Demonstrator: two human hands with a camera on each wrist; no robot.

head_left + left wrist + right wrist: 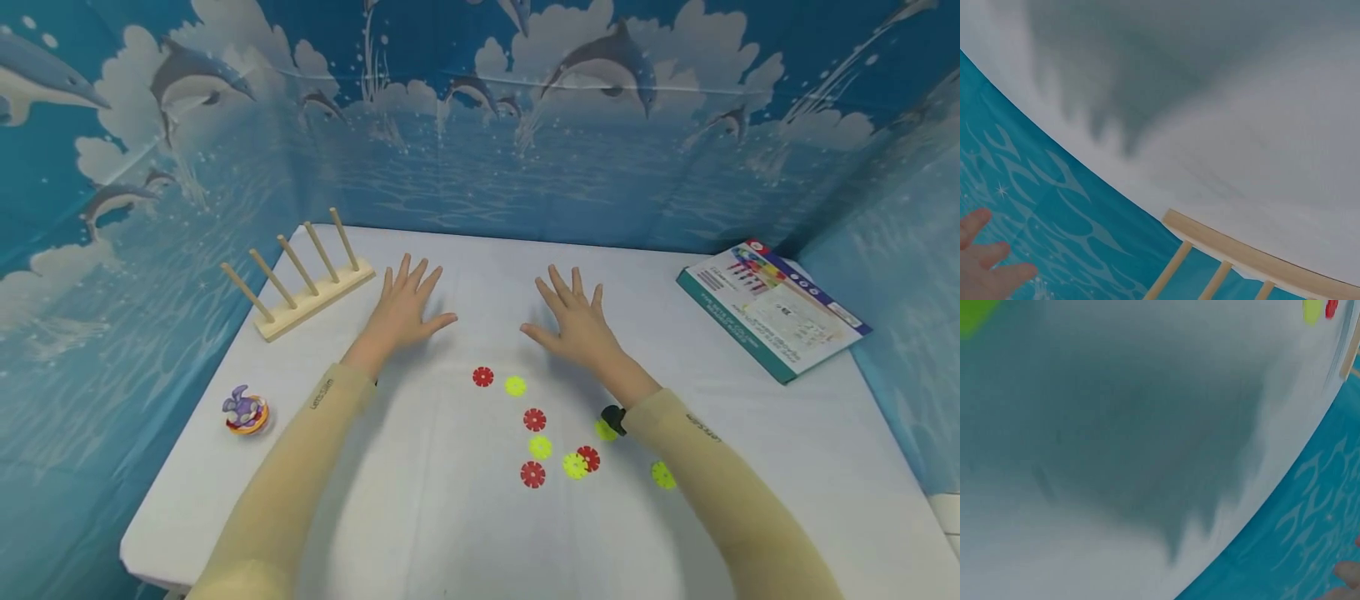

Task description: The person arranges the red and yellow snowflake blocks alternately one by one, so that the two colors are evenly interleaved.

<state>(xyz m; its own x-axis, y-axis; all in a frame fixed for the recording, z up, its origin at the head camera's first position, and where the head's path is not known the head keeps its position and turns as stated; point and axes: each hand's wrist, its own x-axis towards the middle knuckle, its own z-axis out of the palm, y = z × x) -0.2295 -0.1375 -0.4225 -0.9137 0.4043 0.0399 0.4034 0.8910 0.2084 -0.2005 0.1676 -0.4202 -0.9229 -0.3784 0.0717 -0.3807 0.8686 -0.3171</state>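
Note:
My left hand (399, 312) hovers above the white table with fingers spread, beside a wooden rack (318, 298) that has several upright pegs. In the left wrist view its fingertips show at the lower left, and the rack (1260, 259) at the bottom. Over the table's middle, my right hand (577, 329) is spread too and holds nothing. Nearer the front lie several notched discs, among them a red disc (483, 377), a yellow-green disc (515, 386) and another red disc (533, 475). One yellow-green disc (575, 466) touches or overlaps a red disc (591, 457).
A flat printed box (776, 308) with a teal side lies at the right back. A small purple figure in an orange-rimmed base (246, 414) stands near the left edge. Blue dolphin-print cloth (480, 167) hangs behind and on both sides of the table.

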